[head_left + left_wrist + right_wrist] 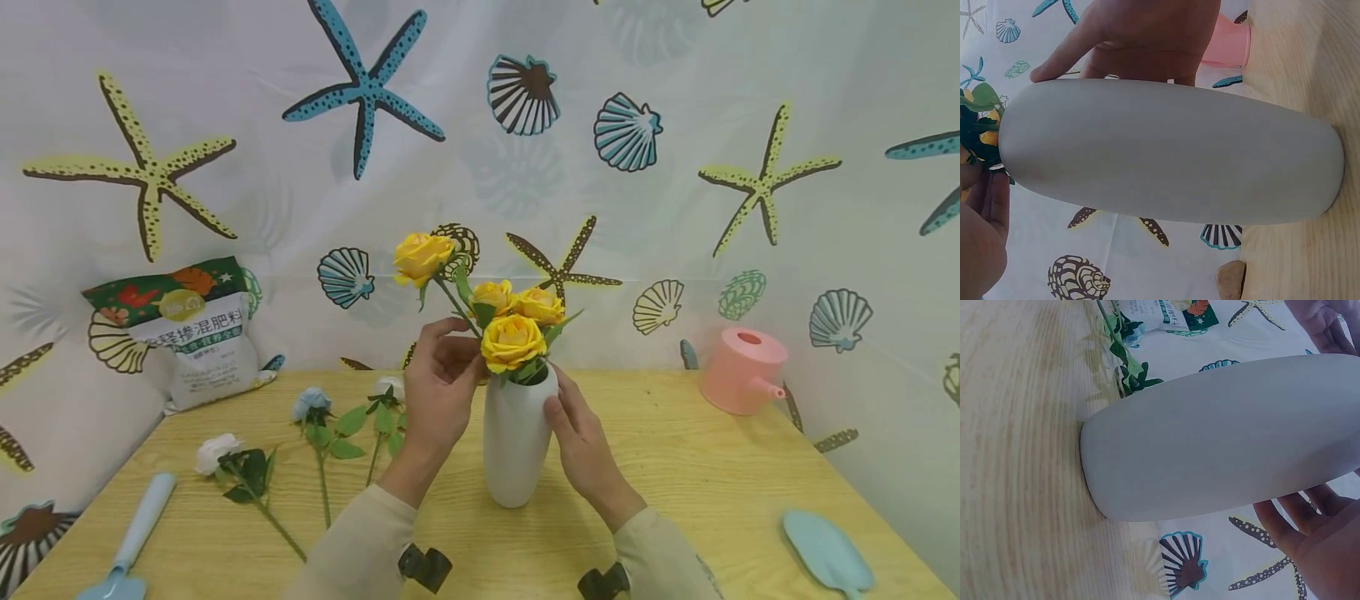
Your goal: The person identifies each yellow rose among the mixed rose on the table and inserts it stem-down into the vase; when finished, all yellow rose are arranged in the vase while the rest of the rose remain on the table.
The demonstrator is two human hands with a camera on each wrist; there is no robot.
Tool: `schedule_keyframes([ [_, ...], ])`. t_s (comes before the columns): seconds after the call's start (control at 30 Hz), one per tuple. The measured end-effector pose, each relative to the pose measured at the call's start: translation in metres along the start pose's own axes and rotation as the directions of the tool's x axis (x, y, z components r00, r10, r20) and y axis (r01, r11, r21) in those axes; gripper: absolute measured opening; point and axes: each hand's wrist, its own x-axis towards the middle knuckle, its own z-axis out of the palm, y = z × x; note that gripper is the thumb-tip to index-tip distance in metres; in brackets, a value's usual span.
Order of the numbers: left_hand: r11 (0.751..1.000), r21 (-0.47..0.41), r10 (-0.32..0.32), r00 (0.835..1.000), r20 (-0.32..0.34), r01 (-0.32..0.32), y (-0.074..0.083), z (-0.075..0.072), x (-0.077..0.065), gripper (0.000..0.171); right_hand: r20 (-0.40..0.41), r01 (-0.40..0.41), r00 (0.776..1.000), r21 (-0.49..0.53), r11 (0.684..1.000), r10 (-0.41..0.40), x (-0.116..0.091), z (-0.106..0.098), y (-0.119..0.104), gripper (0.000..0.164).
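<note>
A tall white vase [513, 442] stands on the table, and my right hand [588, 450] grips its upper right side, thumb in front. Several yellow roses [513, 342] fill its mouth, their green leaves sticking out at the rim. One taller yellow rose [423, 257] leans out to the left on a long stem. My left hand [442, 387] is at the left of the mouth, pinching that rose low on its stem; the fingertips are partly hidden by blooms. In the left wrist view, the left hand [982, 237] is right at the vase's rim.
On the table's left lie a white rose [217, 452], a blue rose [311, 404] and another white rose [388, 387]. A blue trowel [142, 517] lies front left, a fertilizer bag [210, 350] leans behind. At right are a pink watering can [738, 375] and a blue scoop [828, 550].
</note>
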Motion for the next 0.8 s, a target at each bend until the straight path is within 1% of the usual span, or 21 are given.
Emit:
schedule_keyframes([
  [0.1,0.998,0.059,0.028,0.999,0.041,-0.031,-0.004,-0.002,-0.001,0.028,0.003,0.001,1.0,0.0,1.0,-0.001,0.0,0.0,0.0,0.05],
  [0.23,0.986,0.142,0.074,0.993,0.097,-0.087,-0.007,-0.007,-0.001,0.021,-0.005,0.002,1.0,-0.005,1.0,-0.002,0.0,0.0,-0.001,0.05],
  [0.33,0.974,0.198,0.079,0.986,0.15,-0.108,-0.006,-0.011,-0.001,0.019,-0.005,-0.001,1.0,-0.008,1.0,0.001,0.001,0.0,-0.001,0.049],
  [0.4,0.971,0.211,0.08,0.983,0.165,-0.114,-0.004,-0.015,0.001,0.018,-0.003,-0.006,1.0,-0.007,1.0,0.006,0.001,0.0,0.0,0.05],
  [0.47,0.979,0.171,0.088,0.986,0.14,-0.111,-0.001,-0.018,0.004,0.016,-0.001,-0.012,1.0,-0.005,1.0,0.012,0.0,0.0,-0.001,0.05],
  [0.53,0.991,0.076,0.102,0.991,0.091,-0.109,0.004,-0.021,0.007,0.015,0.001,-0.016,1.0,-0.001,1.0,0.016,0.0,0.0,-0.001,0.05],
  [0.6,0.993,-0.021,0.116,0.993,0.033,-0.115,0.01,-0.022,0.011,0.016,0.002,-0.017,1.0,0.002,1.0,0.017,0.0,0.001,-0.001,0.05],
  [0.63,0.993,-0.06,0.107,0.994,0.012,-0.106,0.014,-0.022,0.012,0.016,0.001,-0.018,1.0,0.002,1.0,0.018,0.0,0.001,0.0,0.05],
  [0.67,0.992,-0.084,0.097,0.995,-0.002,-0.097,0.018,-0.022,0.014,0.018,0.001,-0.018,1.0,0.002,1.0,0.018,0.0,0.001,0.0,0.05],
  [0.73,0.993,-0.1,0.066,0.998,-0.016,-0.067,0.024,-0.019,0.016,0.019,0.001,-0.018,1.0,0.0,1.0,0.018,0.0,0.001,-0.001,0.05],
  [0.8,0.996,-0.079,0.034,0.999,-0.032,-0.036,0.028,-0.015,0.018,0.019,0.0,-0.018,1.0,0.003,1.0,0.018,0.0,0.001,-0.001,0.049],
])
